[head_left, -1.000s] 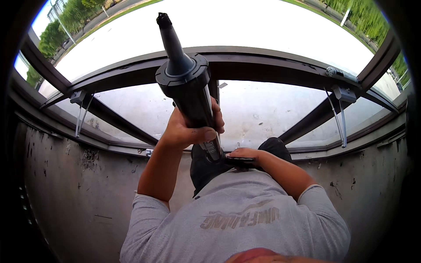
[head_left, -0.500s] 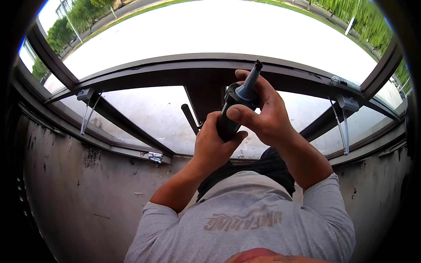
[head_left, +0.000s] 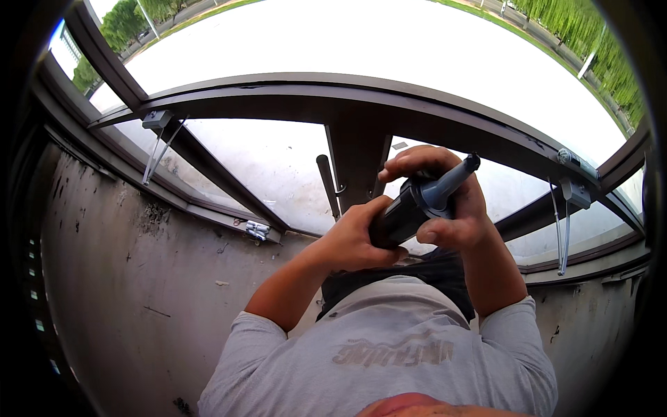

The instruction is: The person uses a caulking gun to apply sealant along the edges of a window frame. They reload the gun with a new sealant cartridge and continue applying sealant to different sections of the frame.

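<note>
Both of my hands hold a caulking gun in front of my chest, its black barrel (head_left: 397, 221) tilted up to the right. A tapered grey nozzle (head_left: 448, 184) sticks out of the front, with dark residue on its tip. My left hand (head_left: 354, 240) is wrapped round the barrel's near end. Around the front collar, at the base of the nozzle, curls my right hand (head_left: 469, 221), thumb on the near side and fingers over the far side. The rear of the gun is hidden behind my left hand and arm.
A dark beam (head_left: 292, 94) of the glazed door frame crosses ahead, with a foil sealant pack (head_left: 578, 164) on its right end. Door closers (head_left: 157, 119) hang at either side. A door handle (head_left: 326, 182) stands behind my hands. Several silvery packs (head_left: 257, 230) lie on the lower left ledge.
The caulking gun has tipped rightward and come lower, its nozzle now pointing more to the right. Both hands moved right with it. The view has turned slightly.
</note>
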